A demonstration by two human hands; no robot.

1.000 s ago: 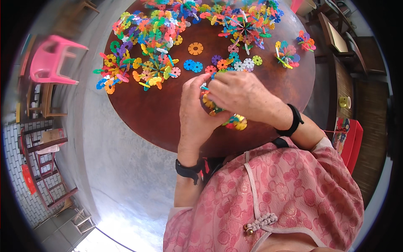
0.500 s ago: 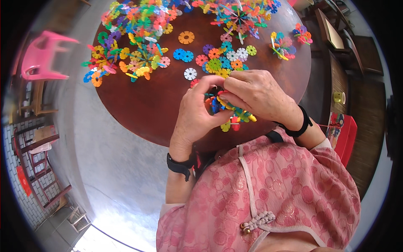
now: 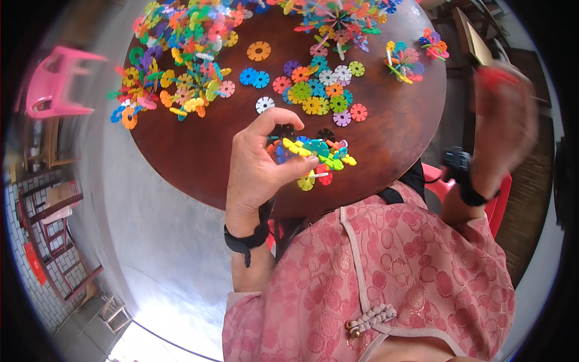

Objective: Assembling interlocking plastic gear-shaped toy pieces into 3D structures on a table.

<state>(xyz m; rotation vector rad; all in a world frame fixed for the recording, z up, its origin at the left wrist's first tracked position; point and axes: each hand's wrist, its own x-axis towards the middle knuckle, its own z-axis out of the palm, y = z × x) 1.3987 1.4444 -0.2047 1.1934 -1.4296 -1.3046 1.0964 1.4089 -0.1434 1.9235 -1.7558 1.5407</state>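
My left hand (image 3: 253, 172) is curled in a C shape around a small cluster of interlocked notched plastic discs (image 3: 316, 148) near the front of the table. Yellow, teal, blue, green and red discs show in it, the thumb pressing against its near side; part of the cluster is hidden by the fingers. Off beyond the right edge of the table, my right hand (image 3: 509, 123) is raised and smeared by motion. A blurred red piece (image 3: 497, 78), which looks like one of the discs, is at its fingertips. Loose discs (image 3: 316, 87) of several colours lie just beyond the left hand.
The round brown table (image 3: 199, 157) bears large built clusters (image 3: 193, 30) at far left and more at far centre. Two small flower-like clusters (image 3: 403, 63) stand near the right edge. A pink plastic stool (image 3: 51, 84) is on the floor at left; wooden furniture (image 3: 522, 78) stands at right.
My right hand has left the cluster and swung right, past the table edge, with the red piece at its fingertips. The left hand still holds the cluster, slightly farther left.
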